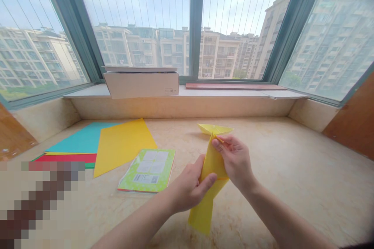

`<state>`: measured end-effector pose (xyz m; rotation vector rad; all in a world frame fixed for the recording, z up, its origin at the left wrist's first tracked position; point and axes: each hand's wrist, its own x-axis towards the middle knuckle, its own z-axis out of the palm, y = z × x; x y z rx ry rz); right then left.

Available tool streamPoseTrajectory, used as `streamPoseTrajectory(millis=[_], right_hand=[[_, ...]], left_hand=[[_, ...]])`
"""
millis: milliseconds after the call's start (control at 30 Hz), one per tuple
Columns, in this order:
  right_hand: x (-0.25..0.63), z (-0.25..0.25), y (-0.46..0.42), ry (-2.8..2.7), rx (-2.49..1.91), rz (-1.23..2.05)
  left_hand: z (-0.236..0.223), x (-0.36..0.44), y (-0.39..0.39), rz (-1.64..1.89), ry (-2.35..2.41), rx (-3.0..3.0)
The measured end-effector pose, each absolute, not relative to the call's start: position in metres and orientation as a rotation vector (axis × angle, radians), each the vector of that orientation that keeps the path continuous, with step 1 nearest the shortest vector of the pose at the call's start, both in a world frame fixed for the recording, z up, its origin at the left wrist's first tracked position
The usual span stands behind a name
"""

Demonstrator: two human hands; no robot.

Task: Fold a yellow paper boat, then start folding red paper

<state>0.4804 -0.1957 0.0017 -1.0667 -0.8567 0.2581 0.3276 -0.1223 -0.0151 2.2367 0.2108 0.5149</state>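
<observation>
The long yellow paper (212, 163) points near twelve o'clock; my right hand (239, 160) pinches its top, my left hand (189, 186) squeezes its middle.

The left hand (194, 184) grips, thumb on top. The right hand (236, 157) pinches, fingers curled, slightly higher.

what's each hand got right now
Left hand: closed on the folded yellow paper, gripping its middle.
Right hand: closed on the same paper, pinching near its top.
</observation>
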Motion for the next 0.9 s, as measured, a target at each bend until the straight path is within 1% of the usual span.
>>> streamPoseTrajectory(millis=[100, 167, 267, 533, 600, 700, 800, 900], right_hand=[[0.479, -0.003, -0.197, -0.882, -1.114, 0.273], [0.483, -0.001, -0.199, -0.959, -1.147, 0.362], [0.493, 0.005, -0.200, -1.007, -1.148, 0.512], [0.504, 0.008, -0.197, -0.984, -1.165, 0.797], [0.507, 0.005, -0.196, -0.909, -1.157, 0.752], [0.526, 0.003, -0.193, -0.745, -1.125, 0.636], [0.552, 0.004, -0.191, -0.589, -1.086, 0.541], [0.565, 0.005, -0.189, -0.502, -1.067, 0.528]], left_hand=[[-0.018, 0.333, -0.120, 0.556, 0.284, 2.069], [-0.019, 0.336, -0.116, 0.583, 0.290, 1.979], [-0.019, 0.336, -0.110, 0.529, 0.244, 1.897], [-0.009, 0.330, -0.111, 0.411, 0.165, 2.001], [-0.007, 0.331, -0.113, 0.383, 0.175, 1.919], [-0.004, 0.331, -0.113, 0.350, 0.177, 1.644], [-0.001, 0.330, -0.107, 0.463, 0.148, 1.472], [0.001, 0.329, -0.100, 0.596, 0.110, 1.418]])
